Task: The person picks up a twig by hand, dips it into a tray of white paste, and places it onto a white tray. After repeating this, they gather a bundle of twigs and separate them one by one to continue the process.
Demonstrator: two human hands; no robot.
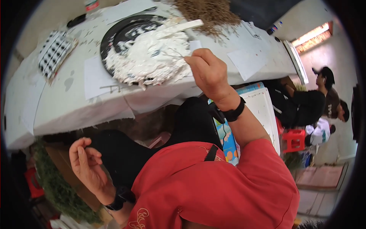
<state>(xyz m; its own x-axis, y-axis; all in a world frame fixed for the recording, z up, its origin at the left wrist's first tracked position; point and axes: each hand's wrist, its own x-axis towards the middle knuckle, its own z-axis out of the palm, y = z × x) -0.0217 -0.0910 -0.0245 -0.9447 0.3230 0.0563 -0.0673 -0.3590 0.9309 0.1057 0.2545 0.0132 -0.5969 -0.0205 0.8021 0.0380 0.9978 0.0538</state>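
Note:
My right hand (209, 72) pinches a thin, branched twig (173, 54) between thumb and fingertips. The far ends of the twig reach into a thick mass of white paste (141, 63), which is heaped over a round black tray (105, 45). A white flat stick (183, 28) lies across the paste with one end past the tray's edge. My left hand (88, 164) is raised beside my lap, fingers loosely bent and apart, with nothing seen in it.
A bundle of brown dry twigs (207, 13) lies behind the tray on the white-covered table (152, 99). At the left is a black-and-white patterned packet (56, 53). Paper sheets (249, 61) lie around. Green bristly foliage (57, 187) is low left; other people (324, 95) sit at the right.

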